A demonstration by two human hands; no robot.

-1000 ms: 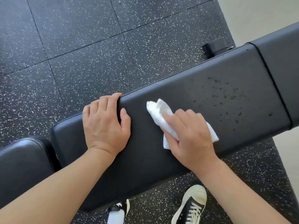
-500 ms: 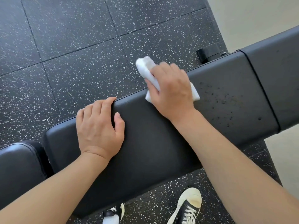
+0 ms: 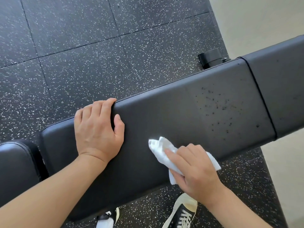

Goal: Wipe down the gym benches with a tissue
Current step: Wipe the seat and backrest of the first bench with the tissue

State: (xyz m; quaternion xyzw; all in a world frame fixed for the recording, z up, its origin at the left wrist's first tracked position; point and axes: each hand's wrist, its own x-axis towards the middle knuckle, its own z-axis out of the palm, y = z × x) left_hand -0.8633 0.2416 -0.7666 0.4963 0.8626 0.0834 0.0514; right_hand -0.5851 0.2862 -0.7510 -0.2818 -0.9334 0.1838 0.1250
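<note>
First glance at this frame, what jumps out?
The white tissue, bright against the black bench pad, gripped by the right hand at the pad's near edge. Next, dark specks on the pad's right part, and the left hand resting across its far edge.

Bright, even daylight fills the wide-angle view, with a soft grey sheen across the padded black desk strongest toward its right end. Shadows are faint and diffuse. Straight floor seams bow slightly near the frame edges. Focus is sharp at centre; the forearms at the lower corners look slightly soft.
</note>
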